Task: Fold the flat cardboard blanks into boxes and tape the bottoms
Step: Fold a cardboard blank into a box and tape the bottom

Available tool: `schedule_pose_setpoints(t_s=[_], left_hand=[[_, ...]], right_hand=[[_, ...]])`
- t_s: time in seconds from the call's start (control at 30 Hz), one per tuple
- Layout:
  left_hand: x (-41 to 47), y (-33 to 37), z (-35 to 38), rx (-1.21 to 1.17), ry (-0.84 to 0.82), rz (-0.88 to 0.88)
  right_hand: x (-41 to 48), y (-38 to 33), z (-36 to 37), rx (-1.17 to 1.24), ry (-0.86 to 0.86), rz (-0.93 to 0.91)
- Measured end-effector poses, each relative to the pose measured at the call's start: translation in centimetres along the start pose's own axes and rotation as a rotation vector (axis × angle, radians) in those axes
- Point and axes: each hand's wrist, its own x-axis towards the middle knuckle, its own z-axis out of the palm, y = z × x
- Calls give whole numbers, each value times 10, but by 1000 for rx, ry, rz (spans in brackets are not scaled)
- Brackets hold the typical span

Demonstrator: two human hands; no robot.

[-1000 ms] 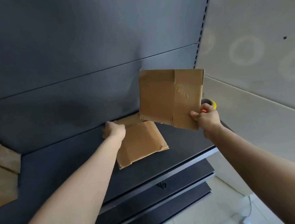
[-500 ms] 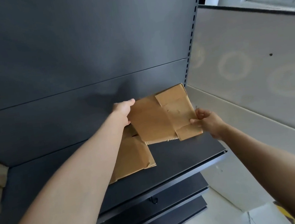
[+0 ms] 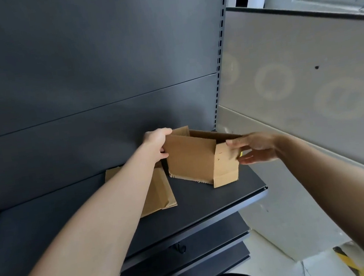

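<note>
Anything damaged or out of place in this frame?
The held box has a ragged, torn lower edge on its front panel. The flat blank lying on the shelf shows a creased near corner. Nothing else stands out.

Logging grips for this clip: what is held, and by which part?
The left hand grips the cardboard box at its upper left corner; the right hand only touches its right end.

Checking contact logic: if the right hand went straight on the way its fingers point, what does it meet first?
The partly opened cardboard box. The right hand points straight fingers left at its narrow end panel, upper fingertips at the panel's top edge. Whether they touch is unclear; nothing lies between.
</note>
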Motion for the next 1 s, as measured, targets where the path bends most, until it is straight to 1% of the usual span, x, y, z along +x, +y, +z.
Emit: schedule_pose_setpoints(t_s=[0.1, 0.23, 0.3, 0.43, 0.53, 0.7, 0.8, 1.0], left_hand=[[-5, -3, 0, 113, 13, -25], [-8, -2, -1, 228, 20, 18], [-11, 0, -2, 281, 21, 16], [-19, 1, -7, 395, -2, -66], [-26, 1, -12, 406, -28, -121], [-33, -4, -18, 431, -47, -130], [-33, -7, -24, 472, -28, -121], [-40, -7, -41, 564, -59, -169]], right_hand=[[1, -5, 1, -11, 29, -11], [11, -9, 10, -54, 217, -7], [13, -12, 16, -25, 260, -8], [14, -18, 25, -6, 261, -10], [17, -23, 30, 8, 255, -24], [17, -28, 38, -66, 219, -16], [17, -31, 42, -95, 185, -9], [18, -37, 55, -111, 148, -12]])
